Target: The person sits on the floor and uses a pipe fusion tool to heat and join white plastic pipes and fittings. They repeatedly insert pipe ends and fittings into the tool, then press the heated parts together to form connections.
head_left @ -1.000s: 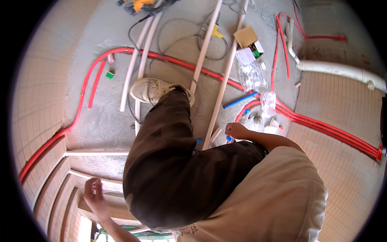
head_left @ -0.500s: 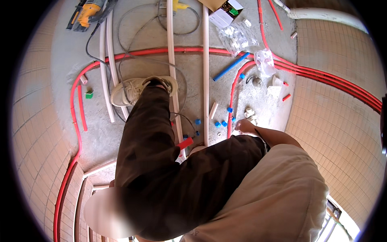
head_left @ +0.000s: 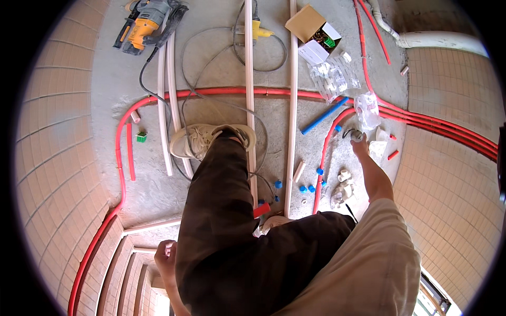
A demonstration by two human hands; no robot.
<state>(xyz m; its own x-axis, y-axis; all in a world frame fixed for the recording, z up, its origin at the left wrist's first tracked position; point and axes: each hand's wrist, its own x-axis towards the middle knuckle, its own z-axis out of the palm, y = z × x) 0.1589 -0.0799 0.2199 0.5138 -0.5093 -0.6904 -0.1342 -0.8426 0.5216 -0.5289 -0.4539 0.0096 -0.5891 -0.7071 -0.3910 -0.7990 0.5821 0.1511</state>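
Observation:
My right hand (head_left: 360,146) reaches down to the floor on the right, its fingers closed on a small round grey object (head_left: 356,135) with a dark loop at its side. The fingers partly cover the object, so its exact kind does not show. Beside it lie a crumpled clear plastic bag (head_left: 367,110) and a white scrap (head_left: 377,148). Low on the left, next to my trouser leg, my left hand (head_left: 166,255) hangs with its fingers curled in and nothing visible in them.
Red pipes (head_left: 221,91) cross the concrete floor. Long white pipes (head_left: 291,121) run toward me. A blue tube (head_left: 324,116), blue caps (head_left: 311,188) and white fittings (head_left: 344,176) lie to the right. Farther off are an open box (head_left: 313,47), a yellow power tool (head_left: 142,27) and looped cable (head_left: 184,58).
My right hand has moved forward from beside the white fittings to the round grey object. My left hand has come into sight at the lower left. The whole view has shifted.

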